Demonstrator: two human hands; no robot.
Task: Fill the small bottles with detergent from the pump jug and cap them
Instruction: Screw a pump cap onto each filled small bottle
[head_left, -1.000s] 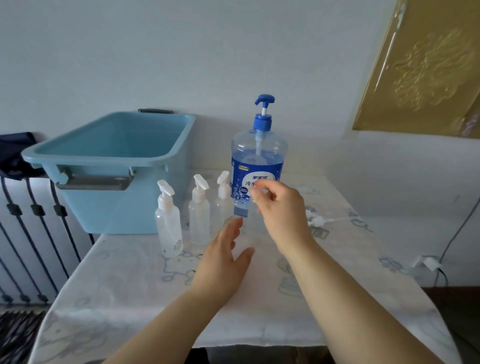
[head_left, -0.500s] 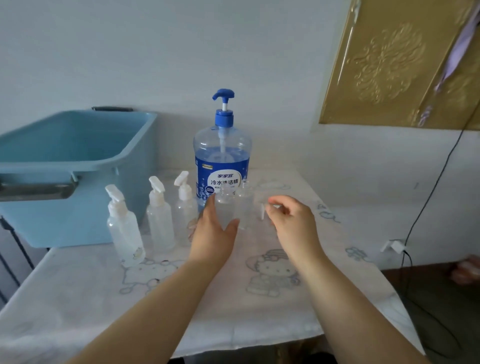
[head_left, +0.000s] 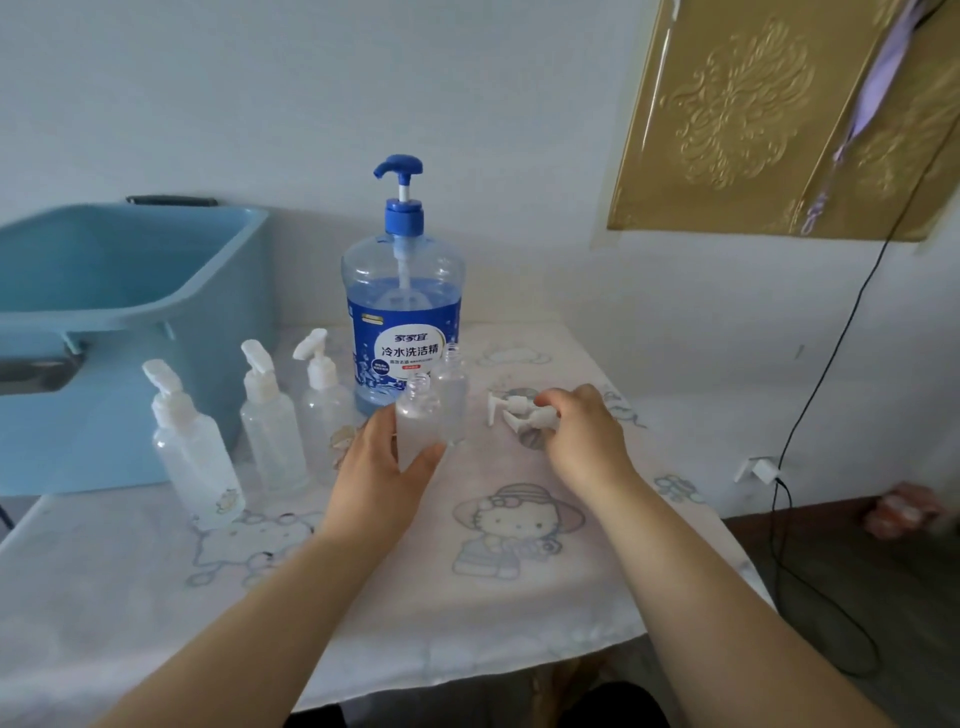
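Left hand (head_left: 382, 462) cupped round an uncapped small bottle (head_left: 417, 415) standing on the bench (head_left: 363, 597) before the pump jug (head_left: 402, 312); right hand (head_left: 584, 434) curled over loose white pump caps (head_left: 511, 410) — pinching one, apparently; three capped bottles (head_left: 270, 415) left.

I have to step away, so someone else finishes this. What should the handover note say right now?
Left hand holds the nearer uncapped bottle upright on the table; a second open bottle stands behind it. Right hand rests on loose pump caps. Pump jug stands behind. Three capped bottles stand to the left. Left to do: cap the two open bottles; their fill level is unclear.
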